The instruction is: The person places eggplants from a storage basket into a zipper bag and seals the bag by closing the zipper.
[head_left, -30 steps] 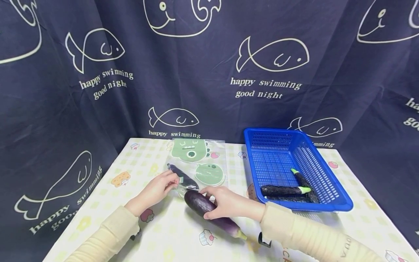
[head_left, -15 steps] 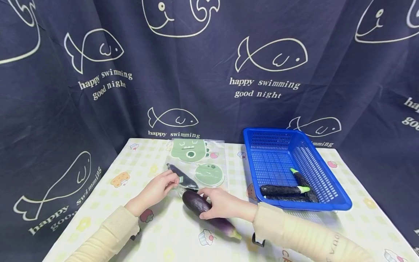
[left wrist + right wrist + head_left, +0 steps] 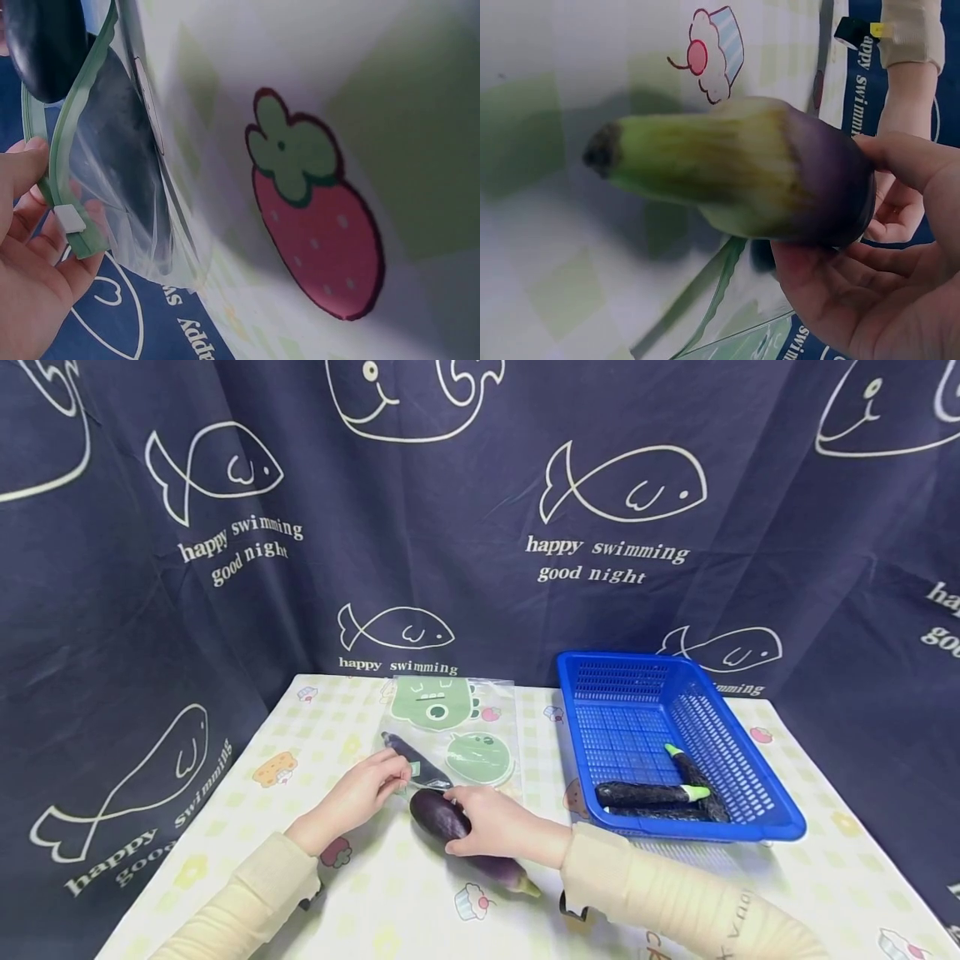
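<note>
A dark purple eggplant (image 3: 435, 817) is gripped from above by my right hand (image 3: 498, 827), its green stem end toward the front right. Its blunt end is at the mouth of a clear zip bag (image 3: 480, 758) with green cartoon prints, lying on the table. My left hand (image 3: 367, 789) pinches the bag's mouth edge. In the left wrist view, the green zip strip (image 3: 79, 97) stands apart at the mouth, with a white slider (image 3: 70, 218) by my fingers. Another eggplant (image 3: 416, 762) lies inside the bag. The right wrist view shows the held eggplant's pale green stem (image 3: 675, 157) close up.
To the right stands a blue plastic basket (image 3: 573, 727) with several dark eggplants (image 3: 645, 795) with green ends. A pale checked cloth with printed pictures covers the table (image 3: 390, 902). A dark blue curtain (image 3: 480, 560) hangs right behind it.
My right hand has moved the eggplant left and slightly away from me, its blunt end closer to the bag's mouth. The left hand has stayed in place on the bag.
</note>
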`<state>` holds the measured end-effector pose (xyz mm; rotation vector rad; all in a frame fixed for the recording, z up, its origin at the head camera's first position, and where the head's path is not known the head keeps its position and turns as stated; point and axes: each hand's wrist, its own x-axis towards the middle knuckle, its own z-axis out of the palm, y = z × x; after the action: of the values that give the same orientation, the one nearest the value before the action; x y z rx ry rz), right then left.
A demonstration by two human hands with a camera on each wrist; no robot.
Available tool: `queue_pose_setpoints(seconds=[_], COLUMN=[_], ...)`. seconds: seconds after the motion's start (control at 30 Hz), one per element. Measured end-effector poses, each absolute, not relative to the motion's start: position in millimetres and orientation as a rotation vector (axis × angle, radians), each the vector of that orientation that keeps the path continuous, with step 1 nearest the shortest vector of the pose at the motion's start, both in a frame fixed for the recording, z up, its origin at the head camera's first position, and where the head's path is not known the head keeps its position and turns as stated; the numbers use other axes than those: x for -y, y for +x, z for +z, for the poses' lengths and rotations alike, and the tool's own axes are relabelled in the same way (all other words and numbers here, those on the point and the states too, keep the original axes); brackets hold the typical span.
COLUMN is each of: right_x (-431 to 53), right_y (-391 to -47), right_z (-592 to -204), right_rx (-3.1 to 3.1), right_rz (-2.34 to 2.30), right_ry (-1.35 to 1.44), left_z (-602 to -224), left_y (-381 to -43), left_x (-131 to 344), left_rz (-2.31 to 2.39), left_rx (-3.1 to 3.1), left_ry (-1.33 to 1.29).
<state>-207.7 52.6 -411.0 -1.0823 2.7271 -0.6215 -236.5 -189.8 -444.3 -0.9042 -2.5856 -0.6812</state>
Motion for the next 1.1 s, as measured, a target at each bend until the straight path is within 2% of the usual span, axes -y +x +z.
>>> queue_pose_setpoints(seconds=[0.43, 0.8, 1.1], right_x=[-46, -43, -40], right_y=[-208, -206, -207], right_z=[-413, -423, -429], right_rx=[-2.824, -2.96, -3.041], right_rz=[-0.511, -0.237, -0.174], right_ry=[-1.044, -1.196, -1.216], left_z=[-443, -445, -444], left_y=[-236, -236, -236], left_x=[188, 188, 189], left_rz=[-0.658, -0.653, -0.654], left_rx=[2.599, 2.564, 2.551], left_ry=[-0.901, -0.928, -0.942])
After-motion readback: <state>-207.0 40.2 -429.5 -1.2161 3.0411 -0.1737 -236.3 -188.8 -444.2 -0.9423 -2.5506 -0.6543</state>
